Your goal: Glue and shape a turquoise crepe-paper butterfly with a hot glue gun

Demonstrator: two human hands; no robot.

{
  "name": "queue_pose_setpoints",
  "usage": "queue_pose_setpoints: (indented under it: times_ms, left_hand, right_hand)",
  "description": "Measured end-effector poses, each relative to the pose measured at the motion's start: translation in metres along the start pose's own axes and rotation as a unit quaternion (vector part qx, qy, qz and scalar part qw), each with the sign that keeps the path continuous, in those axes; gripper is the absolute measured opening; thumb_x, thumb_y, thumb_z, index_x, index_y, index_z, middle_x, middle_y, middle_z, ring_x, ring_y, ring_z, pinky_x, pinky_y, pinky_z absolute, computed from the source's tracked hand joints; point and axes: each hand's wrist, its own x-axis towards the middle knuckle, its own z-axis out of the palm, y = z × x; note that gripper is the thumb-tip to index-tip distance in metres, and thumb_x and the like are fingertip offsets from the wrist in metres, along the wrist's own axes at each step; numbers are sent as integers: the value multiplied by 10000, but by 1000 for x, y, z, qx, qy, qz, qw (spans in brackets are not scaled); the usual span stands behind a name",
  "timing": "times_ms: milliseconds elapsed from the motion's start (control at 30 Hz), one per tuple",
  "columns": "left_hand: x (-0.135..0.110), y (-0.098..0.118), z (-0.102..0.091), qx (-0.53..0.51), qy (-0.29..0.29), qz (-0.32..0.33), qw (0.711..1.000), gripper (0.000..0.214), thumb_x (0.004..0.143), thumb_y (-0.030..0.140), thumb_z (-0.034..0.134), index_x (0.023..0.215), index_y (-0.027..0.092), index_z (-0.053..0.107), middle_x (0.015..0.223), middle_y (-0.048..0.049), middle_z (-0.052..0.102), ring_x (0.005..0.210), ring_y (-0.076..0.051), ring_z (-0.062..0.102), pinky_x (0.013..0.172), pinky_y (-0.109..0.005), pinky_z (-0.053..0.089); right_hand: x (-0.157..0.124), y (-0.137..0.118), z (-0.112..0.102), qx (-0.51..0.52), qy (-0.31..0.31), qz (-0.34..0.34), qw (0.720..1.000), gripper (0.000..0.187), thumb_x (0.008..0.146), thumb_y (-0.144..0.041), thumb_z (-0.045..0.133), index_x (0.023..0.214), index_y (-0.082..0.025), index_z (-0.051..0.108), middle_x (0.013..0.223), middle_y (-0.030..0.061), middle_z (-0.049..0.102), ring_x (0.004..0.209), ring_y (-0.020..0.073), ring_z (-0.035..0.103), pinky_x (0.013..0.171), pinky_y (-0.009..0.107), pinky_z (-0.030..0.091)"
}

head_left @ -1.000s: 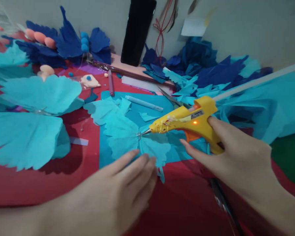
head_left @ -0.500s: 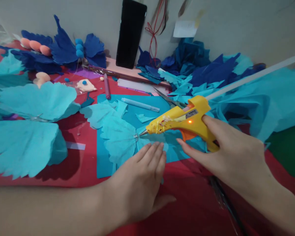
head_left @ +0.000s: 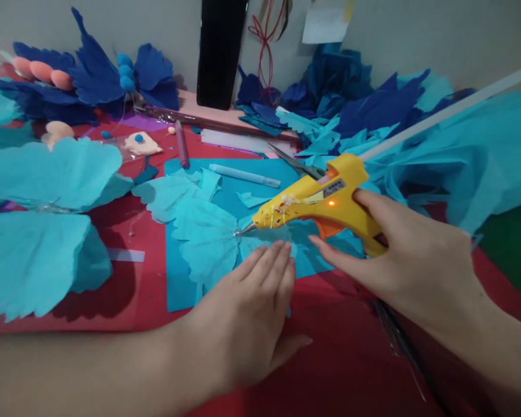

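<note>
My right hand (head_left: 410, 252) grips a yellow hot glue gun (head_left: 304, 200) by its handle; an orange light glows on its side and a white glue stick (head_left: 451, 110) pokes out of the back. The gun's metal nozzle touches or nearly touches the middle of a light-blue crepe paper butterfly (head_left: 208, 229), at a shiny gathered spot. Flat on the butterfly's near right wing lies my left hand (head_left: 247, 307), fingers stretched out and thumb apart. Under the butterfly is a teal sheet (head_left: 180, 289) on the red table surface (head_left: 147, 289).
Larger light-blue paper wings (head_left: 47, 249) stand at the left. Scissors (head_left: 293, 159), a pale blue pen (head_left: 245, 175) and a purple crayon-like stick (head_left: 181, 145) lie behind the butterfly. A black phone (head_left: 220, 55) leans on the wall, with dark blue paper (head_left: 382, 113) heaped to its right.
The camera view has shifted slightly, so the background sits higher and further left. Both hands and the glue gun keep almost the same pose, with the nozzle still at the butterfly's middle.
</note>
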Motion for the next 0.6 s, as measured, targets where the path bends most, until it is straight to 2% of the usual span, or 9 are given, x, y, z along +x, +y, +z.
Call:
queue_pose_setpoints:
  times_ms: [100, 267, 400, 600]
  left_hand:
    - [-1, 1, 1, -1, -8, 0, 1000, 623, 869, 508, 365, 1198, -1, 509, 1302, -184, 464, 1219, -261, 447, 991, -316, 359]
    - [-2, 1, 3, -14, -37, 3, 999, 620, 894, 486, 316, 1216, -17, 479, 1324, -200, 438, 1249, -277, 405, 1030, -339, 310]
    - [-3, 1, 3, -12, -30, 4, 999, 619, 895, 483, 317, 1215, -22, 477, 1322, -202, 441, 1247, -275, 408, 1027, -333, 313]
    - [-2, 1, 2, -13, -26, 3, 1000, 609, 895, 471, 331, 1215, -25, 480, 1314, -205, 450, 1244, -280, 410, 1016, -333, 329]
  right_hand:
    - [1, 1, -1, 5, 6, -17, 1000, 355, 836, -394, 447, 849, -66, 581, 569, 32, 557, 416, 77, 412, 348, 216, 259]
    - [1, 2, -1, -4, 15, -48, 999, 274, 821, -310, 487, 898, -58, 562, 649, 59, 610, 518, 93, 516, 376, 207, 292]
    - [1, 1, 0, -7, 17, -52, 999, 254, 824, -327, 494, 850, -85, 567, 633, 44, 598, 492, 83, 505, 359, 211, 260]
    - [-1, 2, -2, -8, 17, -62, 998, 252, 815, -286, 520, 844, -43, 577, 613, 55, 582, 499, 80, 494, 372, 206, 259]
